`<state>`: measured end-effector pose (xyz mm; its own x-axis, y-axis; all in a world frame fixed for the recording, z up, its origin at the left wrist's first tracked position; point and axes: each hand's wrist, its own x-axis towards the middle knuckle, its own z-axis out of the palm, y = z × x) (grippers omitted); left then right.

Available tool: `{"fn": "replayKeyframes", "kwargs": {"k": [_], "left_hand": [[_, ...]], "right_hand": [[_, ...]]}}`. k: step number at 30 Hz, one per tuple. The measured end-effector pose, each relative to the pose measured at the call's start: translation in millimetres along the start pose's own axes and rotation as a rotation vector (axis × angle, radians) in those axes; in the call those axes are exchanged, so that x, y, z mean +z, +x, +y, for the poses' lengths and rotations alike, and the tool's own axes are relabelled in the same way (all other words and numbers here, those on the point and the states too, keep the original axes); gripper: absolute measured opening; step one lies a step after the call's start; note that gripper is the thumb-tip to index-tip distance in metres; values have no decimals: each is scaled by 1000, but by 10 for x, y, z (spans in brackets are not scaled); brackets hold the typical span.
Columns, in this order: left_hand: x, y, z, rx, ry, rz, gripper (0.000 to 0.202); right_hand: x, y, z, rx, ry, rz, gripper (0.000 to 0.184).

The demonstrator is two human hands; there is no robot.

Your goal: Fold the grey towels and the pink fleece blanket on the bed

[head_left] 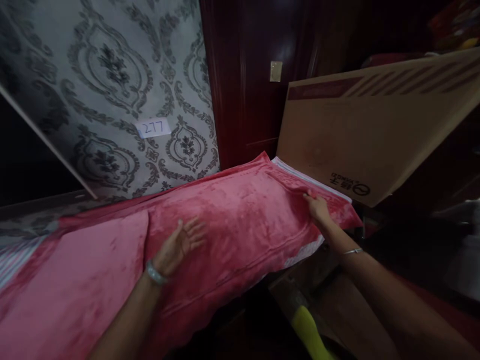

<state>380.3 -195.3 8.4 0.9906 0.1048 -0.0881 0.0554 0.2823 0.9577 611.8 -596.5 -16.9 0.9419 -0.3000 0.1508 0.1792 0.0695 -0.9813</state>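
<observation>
A pink plush blanket (240, 215) is spread over a long, narrow surface, with a paler folded-over part (97, 260) at the left. My right hand (317, 206) grips the blanket near its right end, fingers closed on the raised fabric. Over the middle of the blanket is my left hand (182, 245), fingers spread and holding nothing. Whether it touches the cloth I cannot tell. A white striped sheet (305, 250) shows from under the blanket at the front edge and along the right end.
A large cardboard box (360, 130) stands beyond the right end. Patterned wallpaper (112, 70) with a paper marked 277 (153, 128) and a dark red wooden panel (258, 100) back the surface. Below, at the front, is a yellow-green object (309, 330).
</observation>
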Motion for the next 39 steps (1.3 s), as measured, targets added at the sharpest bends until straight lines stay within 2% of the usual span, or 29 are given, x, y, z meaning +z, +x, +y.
{"fn": "replayKeyframes", "kwargs": {"k": [2, 3, 5, 7, 10, 13, 16, 19, 21, 23, 26, 28, 31, 33, 36, 39], "left_hand": [[-113, 138, 114, -81, -226, 47, 42], [-154, 209, 151, -95, -292, 88, 38], [-196, 349, 179, -124, -355, 161, 34], [-186, 479, 158, -160, -363, 210, 35], [-120, 645, 86, -184, -342, 261, 38], [-73, 768, 23, -189, -268, 306, 35], [-68, 858, -23, -183, -205, 340, 32], [-36, 969, -71, -135, -146, 378, 50], [34, 1086, -97, -85, -87, 401, 69], [133, 1232, -93, -32, -25, 425, 76], [246, 1435, 44, 78, 52, 464, 67], [225, 1488, 219, 170, 97, 482, 59], [4, 1367, 442, 270, 160, 512, 56], [-218, 1177, 456, 271, 196, 549, 57], [-528, 863, 269, 165, 235, 606, 57], [-720, 698, 45, 76, 247, 629, 56]], "right_hand": [[346, -187, -226, -120, -83, -147, 11], [524, -333, -337, -223, -142, -262, 10], [829, -716, -523, -443, -258, -495, 23], [1012, -1159, -618, -577, -317, -669, 30], [1041, -1751, -543, -664, -328, -885, 36], [922, -2097, -296, -687, -328, -1036, 45], [832, -2210, -74, -703, -369, -1096, 55], [833, -2190, -25, -711, -398, -1089, 58], [865, -2135, -100, -713, -389, -1078, 54], [902, -2068, -235, -718, -367, -1050, 48], [958, -2017, -471, -758, -349, -986, 42], [1012, -2061, -587, -821, -329, -962, 47], [1144, -2279, -606, -923, -310, -997, 64], [1254, -2499, -506, -958, -365, -1070, 69], [1386, -2832, -274, -944, -538, -1184, 62], [1431, -3031, -85, -939, -655, -1228, 56]]}}
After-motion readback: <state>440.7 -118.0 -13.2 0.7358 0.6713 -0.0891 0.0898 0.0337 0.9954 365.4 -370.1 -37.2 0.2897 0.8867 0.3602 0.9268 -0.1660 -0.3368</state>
